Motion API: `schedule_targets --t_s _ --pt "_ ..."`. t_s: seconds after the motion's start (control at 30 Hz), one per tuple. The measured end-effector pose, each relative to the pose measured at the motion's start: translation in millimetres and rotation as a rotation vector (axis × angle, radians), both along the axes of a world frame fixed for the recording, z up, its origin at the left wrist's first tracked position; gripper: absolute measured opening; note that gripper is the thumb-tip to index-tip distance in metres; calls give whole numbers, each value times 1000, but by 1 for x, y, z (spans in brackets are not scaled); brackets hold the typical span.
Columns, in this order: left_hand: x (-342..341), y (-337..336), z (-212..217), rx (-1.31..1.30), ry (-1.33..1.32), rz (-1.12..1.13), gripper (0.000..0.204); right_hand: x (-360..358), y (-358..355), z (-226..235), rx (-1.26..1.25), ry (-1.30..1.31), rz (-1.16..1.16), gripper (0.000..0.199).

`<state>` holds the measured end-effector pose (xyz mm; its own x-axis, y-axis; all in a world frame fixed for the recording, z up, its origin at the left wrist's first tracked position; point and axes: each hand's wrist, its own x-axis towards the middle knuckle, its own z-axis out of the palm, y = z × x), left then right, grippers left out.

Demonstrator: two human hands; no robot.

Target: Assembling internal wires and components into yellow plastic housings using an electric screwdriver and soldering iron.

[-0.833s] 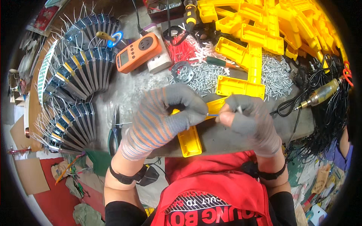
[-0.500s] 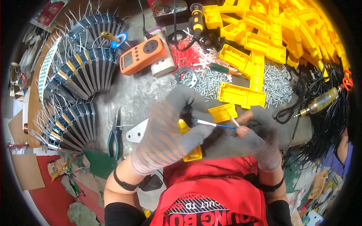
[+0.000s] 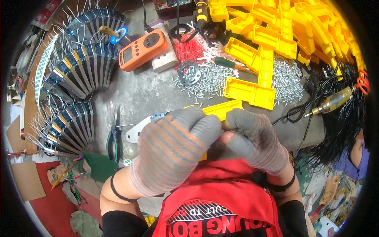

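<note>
Bold white lettering is running across our red apron (image 3: 221,185), cut off by the lower rim of the view; the screen on the orange meter (image 3: 148,53) is too small for us to read.

We are counting one such meter, one pair of pliers (image 3: 112,144), one spool (image 3: 118,35), two heaps of screws (image 3: 215,81) and three curved rows (image 3: 77,73) of dark panels along the left edge of the worktop (image 3: 134,87).

By the middle of the near edge, our left hand (image 3: 171,152) and right hand (image 3: 254,142), both gloved, are curling their fingers close together. The knuckles are blocking the gap, so we cannot tell whether either is grasping anything. A yellow case (image 3: 223,110) is showing just beyond the fingertips, and a pale plate (image 3: 136,129) is sticking out from under the left hand.

Toward the far right corner, yellow parts (image 3: 272,39) are lying in a pile, overlapping too much for counting. Black cords (image 3: 341,132) are crowding the right edge beside an amber tool (image 3: 335,100). Red tubes (image 3: 188,50) are lying near the meter.
</note>
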<state>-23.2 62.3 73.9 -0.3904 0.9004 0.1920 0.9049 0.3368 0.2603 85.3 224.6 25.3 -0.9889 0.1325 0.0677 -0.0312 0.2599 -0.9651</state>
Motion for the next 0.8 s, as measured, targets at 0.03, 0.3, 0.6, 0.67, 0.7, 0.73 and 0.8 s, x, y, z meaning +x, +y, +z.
schedule_targets --t_s 0.03,0.3,0.6,0.67,0.7,0.73,0.8 --pt "-3 -4 -2 70 -68 -22 18 0 2 0 50 5 52 14" --pt "-57 -67 3 -152 -140 336 17 6 11 -17 -212 1 -17 14" --pt "-126 52 -70 77 171 117 18 11 15 -51 -538 59 -202 20" --pt "-137 64 -79 107 158 91 15 11 14 -53 -553 60 -135 21" --pt "-137 71 -80 105 157 91 15 11 13 -52 -499 77 -113 21" --pt "-136 76 -80 5 235 165 16 10 12 -52 -445 93 -89 20" --pt "-135 85 -80 -99 313 241 17 7 13 -51 -460 69 -81 20"
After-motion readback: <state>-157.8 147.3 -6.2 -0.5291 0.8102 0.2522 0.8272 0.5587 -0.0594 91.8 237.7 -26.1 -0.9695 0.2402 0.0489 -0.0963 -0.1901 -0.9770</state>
